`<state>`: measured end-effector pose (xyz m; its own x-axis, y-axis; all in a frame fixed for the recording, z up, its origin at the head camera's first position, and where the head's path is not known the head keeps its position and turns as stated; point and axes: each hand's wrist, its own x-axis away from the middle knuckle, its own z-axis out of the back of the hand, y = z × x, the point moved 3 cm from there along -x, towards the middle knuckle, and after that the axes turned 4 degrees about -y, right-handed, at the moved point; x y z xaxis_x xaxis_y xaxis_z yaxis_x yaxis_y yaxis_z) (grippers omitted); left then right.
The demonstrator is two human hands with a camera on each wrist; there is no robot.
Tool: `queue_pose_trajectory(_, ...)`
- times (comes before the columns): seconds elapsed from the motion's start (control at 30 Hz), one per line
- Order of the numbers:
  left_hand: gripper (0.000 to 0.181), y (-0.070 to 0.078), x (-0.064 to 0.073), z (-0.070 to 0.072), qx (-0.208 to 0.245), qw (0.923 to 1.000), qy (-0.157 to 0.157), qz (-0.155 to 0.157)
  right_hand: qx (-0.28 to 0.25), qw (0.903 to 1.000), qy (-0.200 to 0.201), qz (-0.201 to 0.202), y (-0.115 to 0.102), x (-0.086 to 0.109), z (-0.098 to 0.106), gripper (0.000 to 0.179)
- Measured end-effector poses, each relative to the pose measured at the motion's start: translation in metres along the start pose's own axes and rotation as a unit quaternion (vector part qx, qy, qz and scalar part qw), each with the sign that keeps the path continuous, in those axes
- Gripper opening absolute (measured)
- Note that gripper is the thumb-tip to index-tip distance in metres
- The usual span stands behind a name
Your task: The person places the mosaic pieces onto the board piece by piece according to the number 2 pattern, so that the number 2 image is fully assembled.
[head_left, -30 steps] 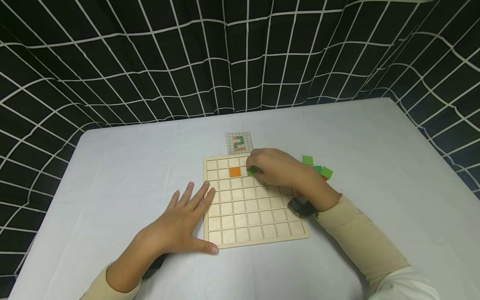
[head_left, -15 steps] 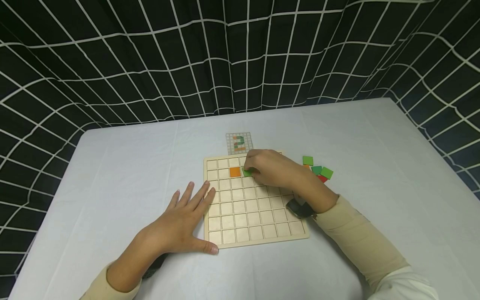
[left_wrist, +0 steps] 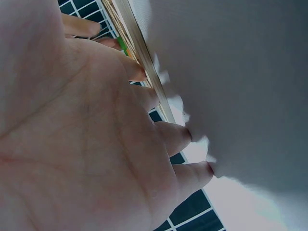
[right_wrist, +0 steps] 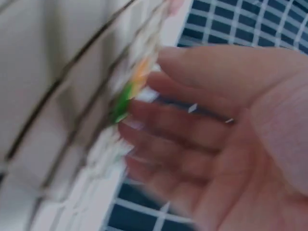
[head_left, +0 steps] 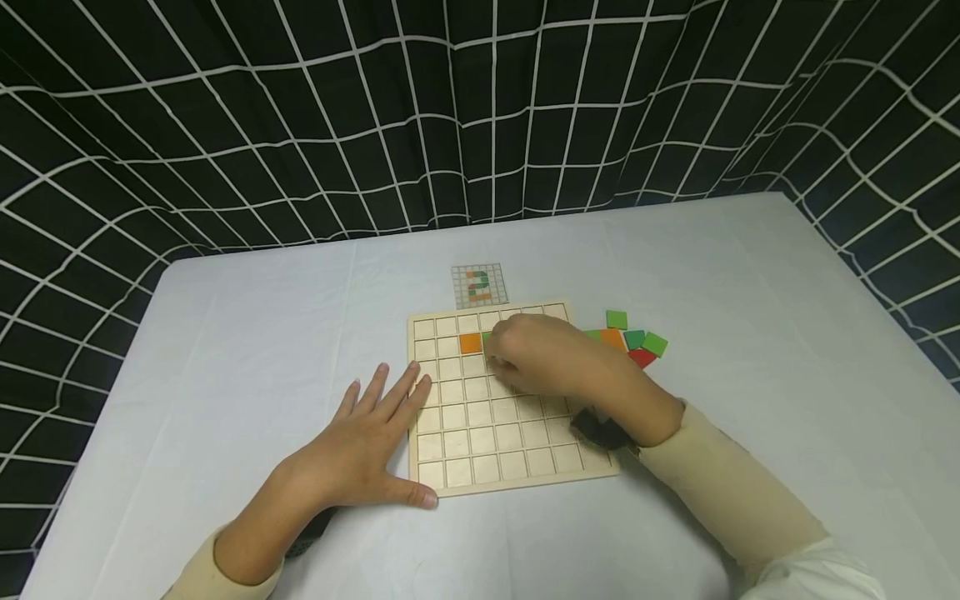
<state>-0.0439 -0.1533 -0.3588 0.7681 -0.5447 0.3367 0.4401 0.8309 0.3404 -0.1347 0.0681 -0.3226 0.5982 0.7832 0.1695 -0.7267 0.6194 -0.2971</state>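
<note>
A wooden grid board (head_left: 480, 417) lies on the table. My left hand (head_left: 360, 454) is spread flat, with some fingertips on the board's left edge and the thumb at its lower left corner. An orange square tile (head_left: 470, 343) sits in a cell of the board's second row. Directly right of it is a green tile (head_left: 486, 337), mostly hidden in the head view by my right hand (head_left: 543, 354). In the blurred right wrist view, the right fingers (right_wrist: 168, 125) are loosely bent beside the green tile (right_wrist: 123, 102), and nothing shows between thumb and fingers.
Loose green, orange and red tiles (head_left: 641, 357) lie right of the board, partly behind the right forearm. A small card (head_left: 480, 286) with a coloured grid pattern lies beyond the board. A dark curtain (head_left: 480, 108) with white lines stands behind the table.
The green tile shifted left into the cell beside the orange one. My right hand then let go of it and drew slightly back toward me. The left hand kept still.
</note>
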Motion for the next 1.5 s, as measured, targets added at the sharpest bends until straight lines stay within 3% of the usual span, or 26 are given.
queue_pose_trajectory(0.1, 0.130, 0.000, 0.000, 0.001, -0.001, 1.0000, 0.000, 0.002, 0.017, 0.9976, -0.060, -0.031, -0.014, 0.008, -0.001, 0.010)
queue_pose_trajectory(0.2, 0.130, 0.000, 0.000, 0.001, -0.001, 1.0000, 0.002, 0.002, 0.045, 0.9926, -0.103, -0.045, -0.025, 0.012, -0.004, 0.036)
queue_pose_trajectory(0.37, 0.129, 0.000, 0.000, 0.001, 0.000, 1.0000, 0.002, 0.001, 0.094, 0.9871, -0.114, -0.061, -0.033, 0.013, -0.013, 0.069)
queue_pose_trajectory(0.6, 0.129, 0.000, 0.000, 0.000, 0.002, 1.0000, 0.002, -0.001, 0.144, 0.9721, -0.143, -0.118, -0.047, 0.017, -0.021, 0.094)
queue_pose_trajectory(0.9, 0.130, 0.000, -0.002, 0.000, -0.005, 1.0000, 0.004, -0.002, 0.117, 0.9800, -0.135, -0.088, -0.055, 0.019, -0.024, 0.096)
queue_pose_trajectory(1.23, 0.129, 0.000, -0.001, 0.000, -0.002, 1.0000, 0.002, -0.001, 0.135, 0.9812, -0.115, -0.075, -0.053, 0.016, -0.026, 0.090)
queue_pose_trajectory(1.5, 0.129, 0.000, -0.001, -0.001, -0.004, 1.0000, 0.001, 0.001, 0.099, 0.9850, -0.123, -0.070, -0.050, 0.017, -0.020, 0.083)
